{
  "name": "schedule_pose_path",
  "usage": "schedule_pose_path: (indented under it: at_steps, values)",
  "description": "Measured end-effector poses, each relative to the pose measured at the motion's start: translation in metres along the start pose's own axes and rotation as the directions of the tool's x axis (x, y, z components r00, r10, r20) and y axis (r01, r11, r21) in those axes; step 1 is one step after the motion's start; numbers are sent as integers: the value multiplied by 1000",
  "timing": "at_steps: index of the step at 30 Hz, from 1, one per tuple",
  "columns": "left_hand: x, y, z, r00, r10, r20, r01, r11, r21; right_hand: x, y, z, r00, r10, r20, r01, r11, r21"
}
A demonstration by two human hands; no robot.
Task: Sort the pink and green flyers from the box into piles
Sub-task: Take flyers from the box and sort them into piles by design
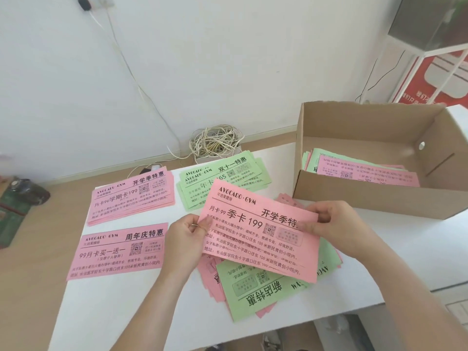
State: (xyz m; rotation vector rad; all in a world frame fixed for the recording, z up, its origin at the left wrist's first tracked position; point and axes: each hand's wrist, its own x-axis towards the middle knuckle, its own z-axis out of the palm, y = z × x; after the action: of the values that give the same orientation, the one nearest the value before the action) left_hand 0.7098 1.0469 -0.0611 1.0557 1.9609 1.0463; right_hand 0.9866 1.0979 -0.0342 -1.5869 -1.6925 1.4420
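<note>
I hold pink flyers just above the table. My left hand pinches their left edge and my right hand pinches the right edge. Under them lies a mixed heap of pink and green flyers, with a green flyer on top, upside down to me. Sorted piles lie to the left: a pink pile at the back, a single pink flyer nearer me, and a green pile behind the held flyers. The cardboard box at right holds more pink and green flyers.
The white table stands against a white wall. A bundle of tangled cables sits at its back edge. A dark bag lies on the floor at left. A red sign stands behind the box.
</note>
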Motion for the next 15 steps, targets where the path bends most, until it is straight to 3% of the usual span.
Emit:
schedule_pose_path:
  at_steps: [3, 6, 9, 11, 13, 15]
  values:
    - [-2, -4, -14, 997, 8, -79, -8, 1000, 0, 2, -4, 0, 989, -24, 148, 31, 999, -43]
    - [-5, -7, -26, 993, 36, -112, -34, 999, 16, 9, -6, 10, 997, -21, 74, 33, 986, -166]
    - [-3, -7, -46, 950, 23, -313, -48, 996, -70, 15, -1, 21, 1000, -24, -4, 21, 924, -381]
    - [0, -3, -68, 901, -16, -434, -71, 980, -184, 17, 3, 25, 999, -37, -28, 22, 905, -425]
    - [1, 0, -87, 901, -98, -423, -57, 939, -340, 17, 6, 26, 998, -29, -50, 4, 899, -439]
    - [0, -1, -95, 936, -170, -308, 17, 897, -442, 17, 8, 26, 997, -25, -67, -7, 901, -435]
